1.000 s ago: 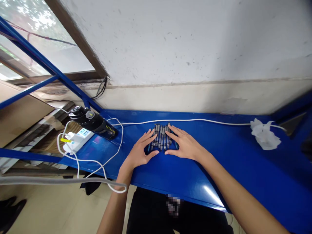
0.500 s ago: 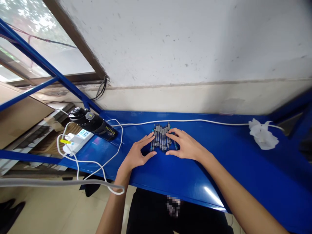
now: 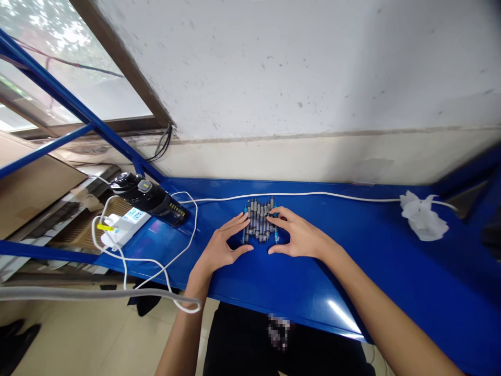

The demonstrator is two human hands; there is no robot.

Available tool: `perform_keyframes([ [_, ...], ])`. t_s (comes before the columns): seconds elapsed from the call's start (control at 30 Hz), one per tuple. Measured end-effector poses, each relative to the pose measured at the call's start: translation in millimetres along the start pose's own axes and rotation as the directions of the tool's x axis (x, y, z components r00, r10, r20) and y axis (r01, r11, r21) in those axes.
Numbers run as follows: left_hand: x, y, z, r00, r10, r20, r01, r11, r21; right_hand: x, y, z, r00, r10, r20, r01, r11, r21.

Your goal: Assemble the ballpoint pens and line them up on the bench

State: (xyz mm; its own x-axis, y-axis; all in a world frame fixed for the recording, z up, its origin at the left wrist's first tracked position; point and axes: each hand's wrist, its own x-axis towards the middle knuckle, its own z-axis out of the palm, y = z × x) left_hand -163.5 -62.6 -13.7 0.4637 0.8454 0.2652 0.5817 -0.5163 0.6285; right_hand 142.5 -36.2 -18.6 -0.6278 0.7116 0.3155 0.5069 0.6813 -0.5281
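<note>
Several slim grey and black pens lie side by side in a row on the blue table, pointing away from me, their ends uneven. A pen with blue parts is at the row's left edge, and another blue one is at the right edge. My left hand rests at the left side, fingertips on the outer pens and thumb apart near their lower ends. From the right, my right hand touches the outer pens with its fingertips, its thumb spread below. Neither hand is closed around a pen.
A black bottle lies at the left by a white power strip with a looped white cable. The cable runs along the table's back. Crumpled white tissue lies at the right. A wall rises behind.
The blue pen at the right edge has turned from slanted to nearly parallel with the row. The pens are lined up more evenly. Both hands have shifted only slightly.
</note>
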Motion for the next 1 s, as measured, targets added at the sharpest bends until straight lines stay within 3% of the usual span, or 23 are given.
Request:
perform_keyframes([
  [0.37,2,-2,4.7,0.995,0.087,0.055,-0.094,0.984,0.148,3,4,6,0.998,-0.030,-0.062,0.024,0.996,-0.091],
  [0.53,13,1,9.0,0.983,0.123,0.136,-0.153,0.959,0.240,3,5,5,0.999,-0.032,-0.041,0.029,0.997,-0.078],
  [0.77,31,13,13.7,0.951,0.169,0.260,-0.228,0.949,0.216,0,9,2,1.000,-0.017,0.021,0.017,0.999,-0.028],
  [1.0,31,7,17.8,0.950,0.180,0.253,-0.231,0.955,0.188,-1,12,2,1.000,-0.025,-0.005,0.025,1.000,-0.008],
])
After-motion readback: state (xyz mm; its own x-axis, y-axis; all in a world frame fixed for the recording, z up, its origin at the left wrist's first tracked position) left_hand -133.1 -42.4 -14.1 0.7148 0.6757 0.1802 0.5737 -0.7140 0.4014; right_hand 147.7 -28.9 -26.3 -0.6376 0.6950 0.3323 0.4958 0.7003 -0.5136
